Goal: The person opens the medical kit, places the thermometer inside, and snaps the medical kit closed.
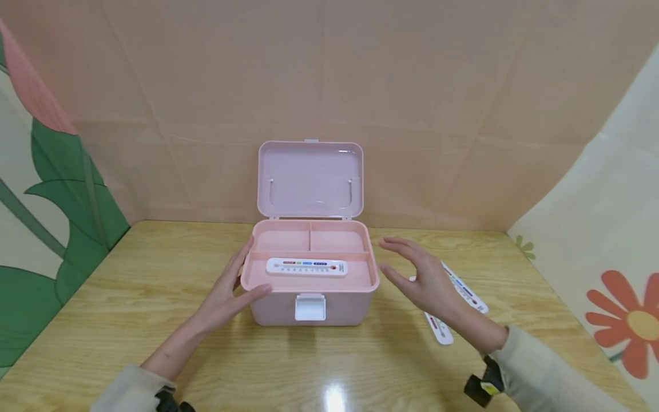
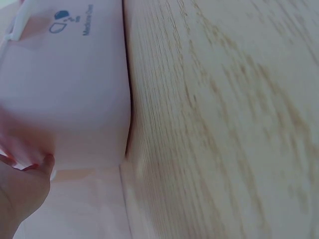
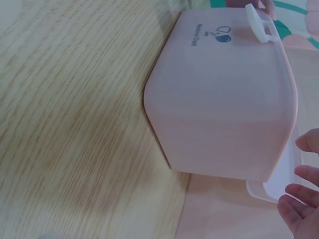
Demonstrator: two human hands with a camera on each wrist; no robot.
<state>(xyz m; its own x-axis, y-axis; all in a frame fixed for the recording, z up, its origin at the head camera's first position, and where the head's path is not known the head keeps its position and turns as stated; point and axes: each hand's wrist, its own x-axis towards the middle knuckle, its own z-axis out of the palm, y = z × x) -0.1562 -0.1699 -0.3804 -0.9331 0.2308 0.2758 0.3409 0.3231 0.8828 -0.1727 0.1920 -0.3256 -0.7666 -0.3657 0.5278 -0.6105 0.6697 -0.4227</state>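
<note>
Loosely spread left hand, touching box, relaxed right hand nearby

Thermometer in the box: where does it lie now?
In the head view, the thermometer lies in the front compartment of the box, behind the latch, between the left hand and right hand.

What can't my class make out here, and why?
Head view: the middle of the nearer loose thermometer, behind the right hand.
Head view: finest print on the thermometer in the tray, too small.
Head view: anything beneath that tray, which covers it.
Left wrist view: much of the left hand, cut off by the left edge.
</note>
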